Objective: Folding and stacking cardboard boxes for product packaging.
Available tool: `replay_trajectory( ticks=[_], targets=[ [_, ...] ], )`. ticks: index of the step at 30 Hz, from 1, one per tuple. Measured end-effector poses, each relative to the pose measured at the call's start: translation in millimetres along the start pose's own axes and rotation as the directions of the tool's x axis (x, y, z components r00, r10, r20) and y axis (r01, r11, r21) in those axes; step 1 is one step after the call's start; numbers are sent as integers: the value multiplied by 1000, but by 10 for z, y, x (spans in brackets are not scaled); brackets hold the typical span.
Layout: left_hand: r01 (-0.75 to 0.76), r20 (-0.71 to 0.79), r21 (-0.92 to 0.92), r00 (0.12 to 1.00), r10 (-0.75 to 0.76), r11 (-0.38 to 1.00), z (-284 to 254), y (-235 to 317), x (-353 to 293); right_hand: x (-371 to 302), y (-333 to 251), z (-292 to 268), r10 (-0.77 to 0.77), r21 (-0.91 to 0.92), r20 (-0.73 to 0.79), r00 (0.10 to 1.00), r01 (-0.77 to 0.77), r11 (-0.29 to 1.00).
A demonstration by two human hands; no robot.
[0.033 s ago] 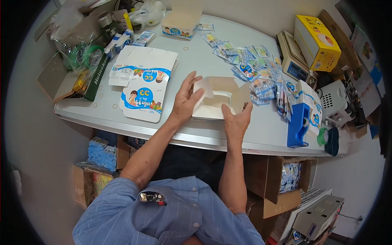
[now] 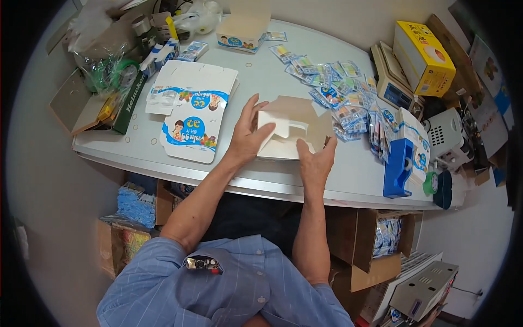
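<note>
Near the front edge of the table (image 2: 256,82), both hands hold an open carton (image 2: 317,121), its pale inside facing up. On the left side, my left hand (image 2: 246,136) is closed around the wall, with the thumb over a white flap (image 2: 267,121). My right hand (image 2: 317,163) grips the near right corner, its thumb inside and fingers mostly hidden behind the wall. A curved cut-out shows within the carton. To the left lies a stack of flattened printed cartons (image 2: 188,131), white and blue. A loose pile of small blue-and-clear packets (image 2: 348,101) spreads beyond the right hand.
A blue tape dispenser (image 2: 397,171) and folded cartons (image 2: 414,136) stand at the right. Behind them are a scale (image 2: 395,90) and a yellow box (image 2: 425,60). An opened carton (image 2: 239,42) sits at the back; a green box (image 2: 128,106) is at left.
The left flap of the held carton has tipped inward under my left thumb. Both hands stay almost in place.
</note>
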State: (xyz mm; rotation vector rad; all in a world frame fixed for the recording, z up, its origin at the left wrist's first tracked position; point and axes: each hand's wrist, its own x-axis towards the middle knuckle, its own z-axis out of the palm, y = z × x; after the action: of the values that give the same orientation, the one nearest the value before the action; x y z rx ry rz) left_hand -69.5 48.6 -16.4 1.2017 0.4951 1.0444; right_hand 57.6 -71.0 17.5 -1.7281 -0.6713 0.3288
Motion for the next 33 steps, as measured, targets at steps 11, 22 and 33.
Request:
replay_trajectory(
  ticks=[11,22,33],
  targets=[
    [276,170,58,944,-282,959,-104,180,73,603,34,-192,158,211,524,837,-308,928],
    [45,110,153,992,-63,987,-172,-3,69,491,302,-153,-111,402,434,894,-82,912],
    [221,136,658,906,-402,720,-77,426,255,512,-76,-277,-41,-164,554,832,158,974]
  ],
)
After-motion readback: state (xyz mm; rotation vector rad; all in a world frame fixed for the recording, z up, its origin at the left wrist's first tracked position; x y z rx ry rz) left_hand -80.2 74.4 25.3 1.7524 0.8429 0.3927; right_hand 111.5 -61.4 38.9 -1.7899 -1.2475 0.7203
